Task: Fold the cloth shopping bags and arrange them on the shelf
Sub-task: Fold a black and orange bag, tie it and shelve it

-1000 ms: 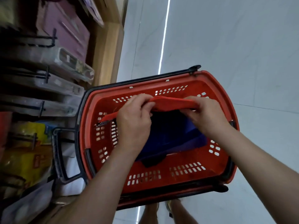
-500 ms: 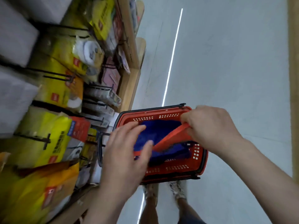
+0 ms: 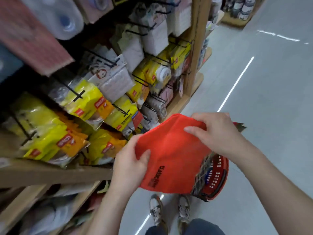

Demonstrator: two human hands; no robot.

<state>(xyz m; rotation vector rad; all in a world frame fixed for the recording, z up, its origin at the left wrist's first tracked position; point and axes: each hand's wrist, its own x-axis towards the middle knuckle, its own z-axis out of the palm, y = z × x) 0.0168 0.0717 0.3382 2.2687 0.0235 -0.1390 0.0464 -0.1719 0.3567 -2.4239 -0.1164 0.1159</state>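
1. A red cloth bag [image 3: 171,150], printed with black lettering near its lower edge, is held flat in the air between both hands.
2. Its left edge is pinched by the left hand [image 3: 130,165], thumb on the front.
3. Its upper right corner is gripped by the right hand [image 3: 218,133].
4. A red basket [image 3: 218,177] is partly hidden below the bag, on the floor [image 3: 271,99].
5. Yellow packets [image 3: 84,100] are hung on the wooden shelf [image 3: 50,173] to the left.
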